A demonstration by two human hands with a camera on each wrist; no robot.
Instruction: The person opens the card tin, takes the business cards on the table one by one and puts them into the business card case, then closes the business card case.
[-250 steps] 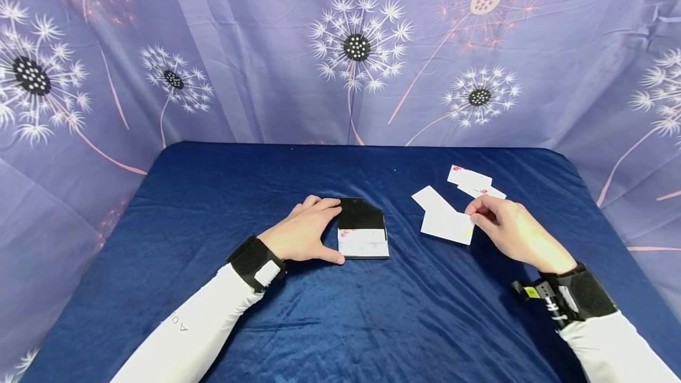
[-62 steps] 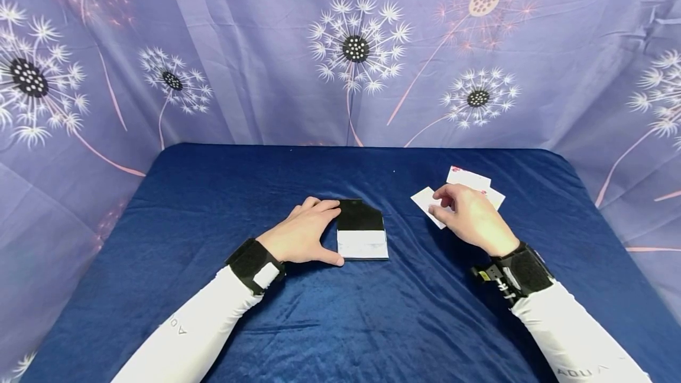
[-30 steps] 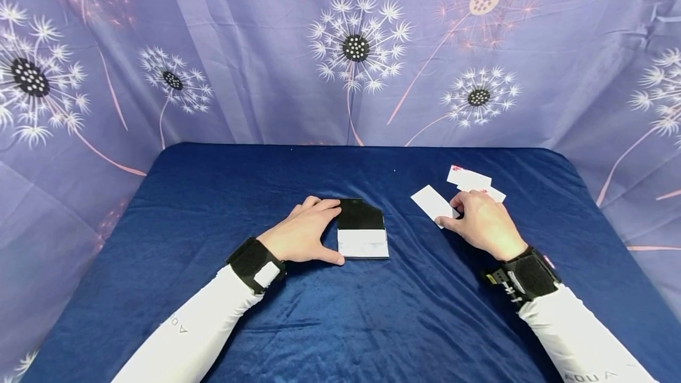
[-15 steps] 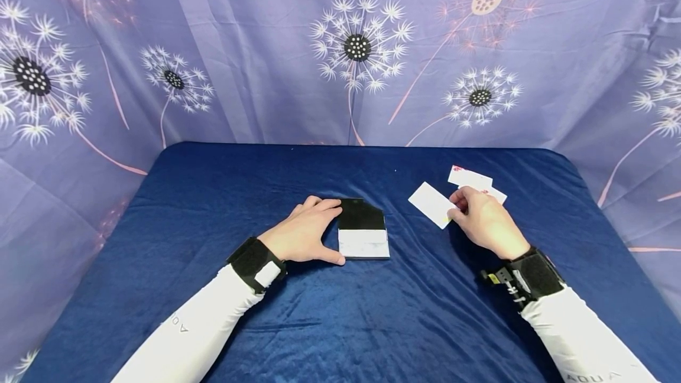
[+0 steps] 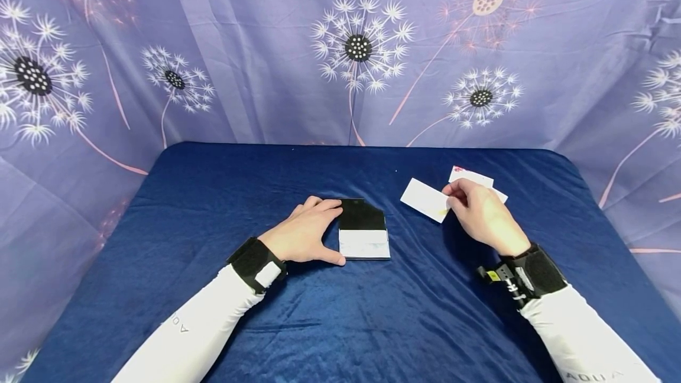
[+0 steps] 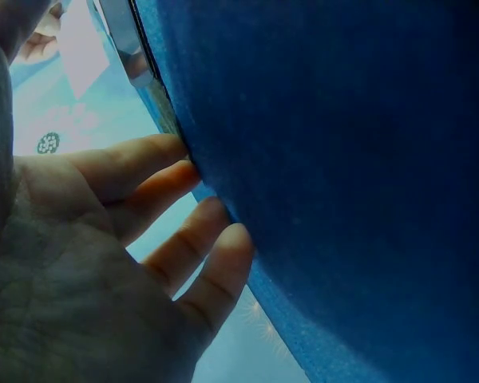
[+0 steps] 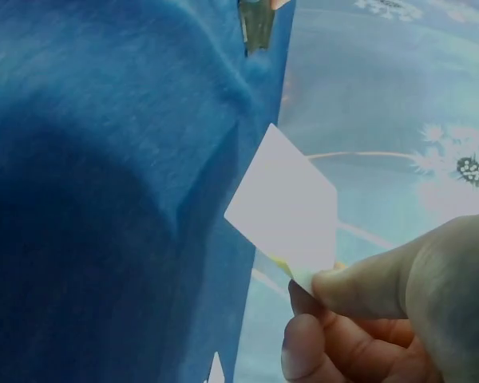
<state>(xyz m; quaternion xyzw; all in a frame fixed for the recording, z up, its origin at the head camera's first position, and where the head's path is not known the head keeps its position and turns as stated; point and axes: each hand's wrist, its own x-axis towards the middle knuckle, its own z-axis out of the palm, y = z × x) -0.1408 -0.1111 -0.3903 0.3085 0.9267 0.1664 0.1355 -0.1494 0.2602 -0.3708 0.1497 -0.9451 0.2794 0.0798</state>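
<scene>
My left hand (image 5: 304, 234) rests on the table against the left side of a black card holder (image 5: 362, 215), thumb by its near corner and fingertips by its far one. White cards (image 5: 363, 244) fill the holder's near part. In the left wrist view, the left hand's (image 6: 104, 239) fingers are slightly bent, tips on the cloth. Above the table my right hand (image 5: 486, 211) pinches a white card (image 5: 424, 200) by one corner. The right wrist view shows thumb and index finger on that card (image 7: 283, 203), near a yellow mark; the right hand (image 7: 383, 311) curls its other fingers below.
Behind the right hand lie two white cards, the far one (image 5: 470, 177) with a pink print, the nearer one (image 5: 500, 195) mostly hidden. A dark blue cloth (image 5: 372, 324) covers the table. A purple dandelion curtain (image 5: 266, 46) hangs behind it.
The earlier held card is gone from my right hand; a plain white one now covers the holder's pink print. My right hand has picked another card off the cloth and shifted it leftward.
</scene>
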